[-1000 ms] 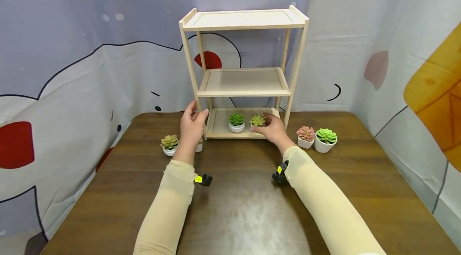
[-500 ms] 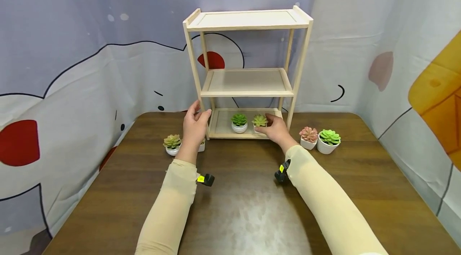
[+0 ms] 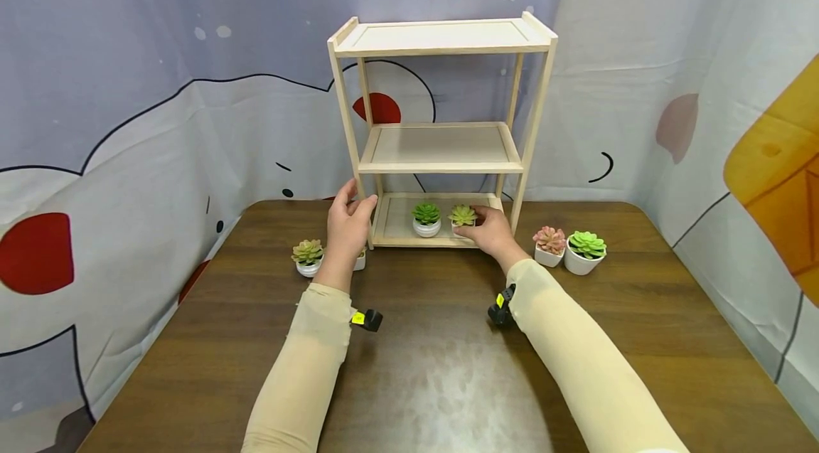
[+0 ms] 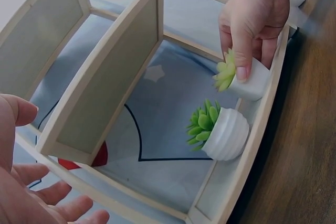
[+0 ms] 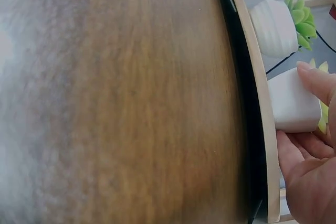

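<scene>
On the bottom tier of the wooden shelf (image 3: 441,167), my right hand (image 3: 493,231) pinches a yellow-green succulent (image 3: 463,215) in a square white pot (image 5: 295,102), thumb on its near side. Left of it stands a bright green succulent (image 3: 426,218) in a ribbed round white pot (image 4: 228,135). My left hand (image 3: 348,229) is beside the shelf's left front post, fingers spread and holding nothing. In the left wrist view its fingers (image 4: 58,190) show near the post and the middle tier.
Left on the wooden table (image 3: 422,368) is a yellowish succulent (image 3: 308,254) in a white pot; another white pot (image 3: 360,259) is partly hidden behind my left wrist. On the right stand a pink succulent (image 3: 549,242) and a green one (image 3: 585,248). A patterned curtain (image 3: 160,133) hangs behind.
The whole head view has shifted slightly, so everything appears a little further right. Both hands keep their places at the shelf, the right still on the yellow-green succulent's pot.
</scene>
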Tool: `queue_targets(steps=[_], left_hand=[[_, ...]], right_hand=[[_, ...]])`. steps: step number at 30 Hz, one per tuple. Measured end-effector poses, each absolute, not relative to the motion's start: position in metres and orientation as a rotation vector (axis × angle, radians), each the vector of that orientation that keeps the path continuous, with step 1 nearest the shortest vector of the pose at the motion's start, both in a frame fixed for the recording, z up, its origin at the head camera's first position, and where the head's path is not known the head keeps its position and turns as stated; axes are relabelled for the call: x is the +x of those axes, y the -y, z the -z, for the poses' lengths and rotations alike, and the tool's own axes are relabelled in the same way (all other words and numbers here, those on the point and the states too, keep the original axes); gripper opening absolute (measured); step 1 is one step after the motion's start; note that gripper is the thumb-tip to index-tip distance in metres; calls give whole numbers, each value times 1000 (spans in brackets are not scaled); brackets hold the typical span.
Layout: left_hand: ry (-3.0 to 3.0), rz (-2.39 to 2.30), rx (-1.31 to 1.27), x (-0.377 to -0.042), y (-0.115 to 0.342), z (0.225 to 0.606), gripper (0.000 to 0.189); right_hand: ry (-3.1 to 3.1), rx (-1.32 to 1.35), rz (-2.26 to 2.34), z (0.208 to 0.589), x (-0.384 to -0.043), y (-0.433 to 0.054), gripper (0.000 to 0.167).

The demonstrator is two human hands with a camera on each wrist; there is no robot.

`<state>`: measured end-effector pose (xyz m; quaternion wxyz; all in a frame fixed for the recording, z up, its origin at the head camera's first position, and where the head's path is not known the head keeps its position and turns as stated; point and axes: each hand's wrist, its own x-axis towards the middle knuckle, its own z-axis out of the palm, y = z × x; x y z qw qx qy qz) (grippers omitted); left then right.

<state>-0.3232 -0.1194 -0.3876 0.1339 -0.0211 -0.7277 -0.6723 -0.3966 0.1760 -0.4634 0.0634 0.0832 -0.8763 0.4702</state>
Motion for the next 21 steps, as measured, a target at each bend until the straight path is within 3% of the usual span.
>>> queue_targets(steps=[21], left_hand=[[2111,1969,-64,-323,120,386,67]], right_hand=[[2646,166,-1393,447,-390,-174,62]])
